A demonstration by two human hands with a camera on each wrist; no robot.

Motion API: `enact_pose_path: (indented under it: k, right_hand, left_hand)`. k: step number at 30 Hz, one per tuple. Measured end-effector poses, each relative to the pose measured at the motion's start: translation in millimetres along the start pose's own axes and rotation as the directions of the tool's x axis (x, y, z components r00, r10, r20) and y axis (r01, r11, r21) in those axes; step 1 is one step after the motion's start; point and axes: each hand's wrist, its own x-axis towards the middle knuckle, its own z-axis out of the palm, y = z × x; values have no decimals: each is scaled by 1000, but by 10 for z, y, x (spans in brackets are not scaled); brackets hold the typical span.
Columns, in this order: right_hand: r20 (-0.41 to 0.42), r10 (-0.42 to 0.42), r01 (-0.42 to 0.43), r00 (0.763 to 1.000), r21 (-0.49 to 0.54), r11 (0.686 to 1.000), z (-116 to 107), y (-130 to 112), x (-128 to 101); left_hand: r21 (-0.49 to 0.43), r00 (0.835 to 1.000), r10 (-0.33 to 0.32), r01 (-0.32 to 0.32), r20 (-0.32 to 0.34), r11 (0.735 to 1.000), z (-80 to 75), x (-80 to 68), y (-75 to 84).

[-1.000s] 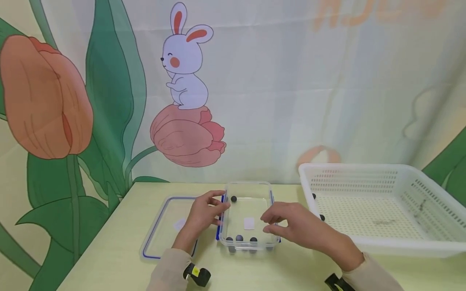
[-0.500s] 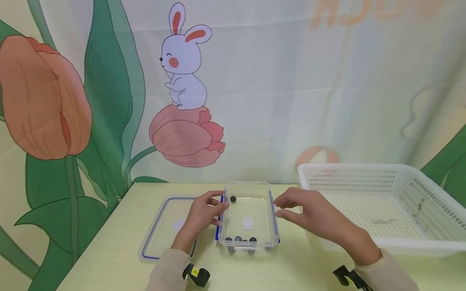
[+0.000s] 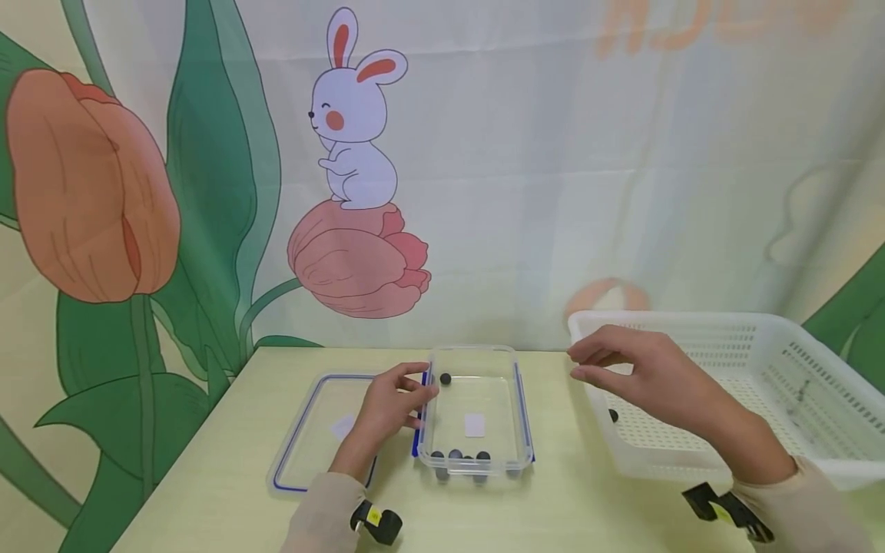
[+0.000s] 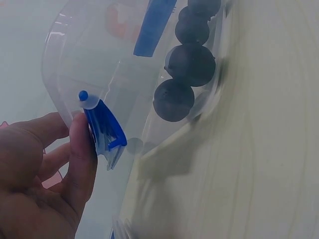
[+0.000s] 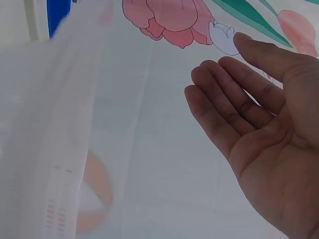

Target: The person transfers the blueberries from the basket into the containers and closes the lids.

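Observation:
A clear plastic container (image 3: 515,399) with blue side latches stands mid-table. It holds one dark ball (image 3: 445,379) at the back and several dark balls (image 3: 459,458) along the front wall. My left hand (image 3: 417,389) grips its left rim, thumb against the blue latch (image 4: 103,128), with the dark balls (image 4: 173,99) just behind the wall. My right hand (image 3: 588,367) hovers over the left rim of the white basket (image 3: 760,461), fingers relaxed. In the right wrist view the palm (image 5: 259,129) is bare and holds nothing. One dark ball (image 3: 613,415) lies inside the basket.
The container's clear lid (image 3: 311,445) with a blue seal lies flat to the left of it, under my left forearm. A curtain printed with a rabbit and tulips hangs behind the table. The basket's perforated wall (image 5: 45,129) is close to my right hand.
My right hand has moved from above the container's front right corner to the right and up, over the basket's left rim. The left hand has stayed on the container's left rim.

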Motion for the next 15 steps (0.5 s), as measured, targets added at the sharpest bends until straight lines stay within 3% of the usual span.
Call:
enact_pose_path:
  k: [8,15]
  right_hand:
    - [43,47,-48,998,31,998,-249,169,92]
    - [86,117,-117,989,-7,993,-452,389,187]
  left_hand:
    - [2,1000,0,0,-2,1000,-2,-1,-3]
    - [3,1000,0,0,-2,1000,-3,-1,-4]
